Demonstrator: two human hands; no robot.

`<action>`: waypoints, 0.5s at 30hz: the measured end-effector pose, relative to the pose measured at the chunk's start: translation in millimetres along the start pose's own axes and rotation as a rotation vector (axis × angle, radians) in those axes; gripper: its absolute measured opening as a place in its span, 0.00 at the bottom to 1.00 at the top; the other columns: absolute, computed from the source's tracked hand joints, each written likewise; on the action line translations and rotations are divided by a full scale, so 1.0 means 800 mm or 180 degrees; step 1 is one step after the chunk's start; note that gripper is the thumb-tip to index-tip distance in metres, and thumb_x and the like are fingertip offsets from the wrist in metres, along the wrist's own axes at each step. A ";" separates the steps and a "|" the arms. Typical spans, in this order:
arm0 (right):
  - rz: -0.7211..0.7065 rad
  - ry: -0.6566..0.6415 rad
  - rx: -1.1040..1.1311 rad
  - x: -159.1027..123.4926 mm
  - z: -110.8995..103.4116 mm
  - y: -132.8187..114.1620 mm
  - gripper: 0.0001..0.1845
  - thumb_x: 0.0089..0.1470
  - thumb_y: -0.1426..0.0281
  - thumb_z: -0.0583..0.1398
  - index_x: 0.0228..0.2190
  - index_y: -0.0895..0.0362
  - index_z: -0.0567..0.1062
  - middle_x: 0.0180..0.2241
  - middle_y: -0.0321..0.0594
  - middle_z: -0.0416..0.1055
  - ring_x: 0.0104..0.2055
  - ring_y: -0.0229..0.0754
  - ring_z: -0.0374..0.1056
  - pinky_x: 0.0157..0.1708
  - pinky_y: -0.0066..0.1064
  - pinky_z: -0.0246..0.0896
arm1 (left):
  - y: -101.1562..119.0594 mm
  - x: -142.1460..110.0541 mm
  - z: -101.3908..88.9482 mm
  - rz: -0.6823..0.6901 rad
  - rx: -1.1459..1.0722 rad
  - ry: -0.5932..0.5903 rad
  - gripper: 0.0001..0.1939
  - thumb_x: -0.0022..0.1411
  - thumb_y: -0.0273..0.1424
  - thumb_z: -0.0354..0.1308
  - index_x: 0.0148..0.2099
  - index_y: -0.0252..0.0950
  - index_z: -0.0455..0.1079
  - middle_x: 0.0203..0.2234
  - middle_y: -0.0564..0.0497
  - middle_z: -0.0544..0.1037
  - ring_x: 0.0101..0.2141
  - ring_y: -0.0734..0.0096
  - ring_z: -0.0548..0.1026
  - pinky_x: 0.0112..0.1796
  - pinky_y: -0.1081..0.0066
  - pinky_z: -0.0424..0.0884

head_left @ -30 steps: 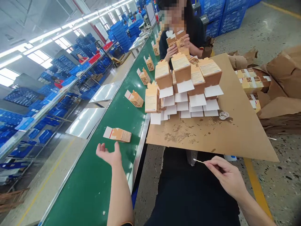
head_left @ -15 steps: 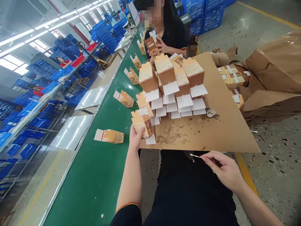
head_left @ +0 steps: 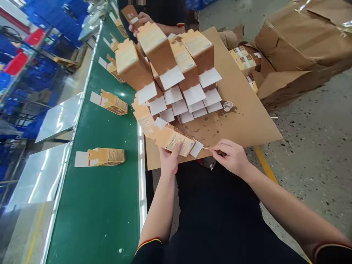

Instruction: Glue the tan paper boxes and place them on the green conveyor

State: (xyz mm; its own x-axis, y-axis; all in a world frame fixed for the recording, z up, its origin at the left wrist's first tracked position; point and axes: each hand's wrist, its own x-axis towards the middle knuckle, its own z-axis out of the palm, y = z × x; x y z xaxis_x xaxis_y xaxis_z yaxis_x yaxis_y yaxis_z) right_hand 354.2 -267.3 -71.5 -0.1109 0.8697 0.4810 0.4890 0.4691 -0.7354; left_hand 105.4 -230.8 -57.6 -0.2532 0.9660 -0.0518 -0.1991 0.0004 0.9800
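My left hand (head_left: 169, 158) is closed round a tan and brown printed carton (head_left: 177, 141), tilted, its flaps open at both ends. My right hand (head_left: 229, 156) pinches a cotton swab (head_left: 206, 148) by its stick. The swab's far end is at the white flap (head_left: 197, 149) on the carton's near end; I cannot tell whether it touches. Just beyond, a stack of similar cartons (head_left: 161, 47) lies on a brown cardboard sheet (head_left: 244, 121), white flaps hanging toward me. Another carton (head_left: 145, 119) at the stack's left is partly hidden by the held one.
To the left runs a green conveyor belt (head_left: 96, 212) with a metal edge, bearing several open cartons (head_left: 107, 156). A small clear round dish (head_left: 227, 106) sits among dark stains on the sheet. Across the stack, a co-worker's hand (head_left: 143, 19) holds a carton. Brown paper wrapping (head_left: 302, 40) lies right.
My left hand has gone from open over the belt to gripping a carton, and brought it rightward over the cardboard. My right hand has moved the swab up and left to meet it.
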 end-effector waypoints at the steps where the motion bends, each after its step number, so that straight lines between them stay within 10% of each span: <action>1: -0.0137 0.0067 -0.0108 0.000 0.008 0.005 0.12 0.73 0.71 0.63 0.36 0.53 0.86 0.32 0.39 0.78 0.29 0.38 0.70 0.32 0.31 0.68 | -0.005 0.003 0.005 0.0058 0.0015 0.0028 0.49 0.49 0.50 0.88 0.67 0.44 0.72 0.66 0.39 0.81 0.67 0.46 0.81 0.66 0.51 0.79; 15: -0.0583 -0.0287 -0.0845 -0.032 0.048 0.010 0.19 0.75 0.76 0.58 0.30 0.56 0.79 0.30 0.40 0.72 0.31 0.40 0.67 0.32 0.33 0.62 | -0.025 0.004 0.004 0.0399 0.0598 0.0028 0.55 0.49 0.57 0.85 0.68 0.44 0.61 0.65 0.37 0.79 0.67 0.47 0.80 0.69 0.50 0.76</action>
State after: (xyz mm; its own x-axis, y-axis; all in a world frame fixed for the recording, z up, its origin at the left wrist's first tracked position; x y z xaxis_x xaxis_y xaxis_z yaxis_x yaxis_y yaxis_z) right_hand 327.6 -279.6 -108.0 -0.2882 0.7903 0.5408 0.6609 0.5728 -0.4848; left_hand 111.8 -226.4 -76.8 -0.2734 0.9592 0.0718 0.0142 -0.0706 0.9974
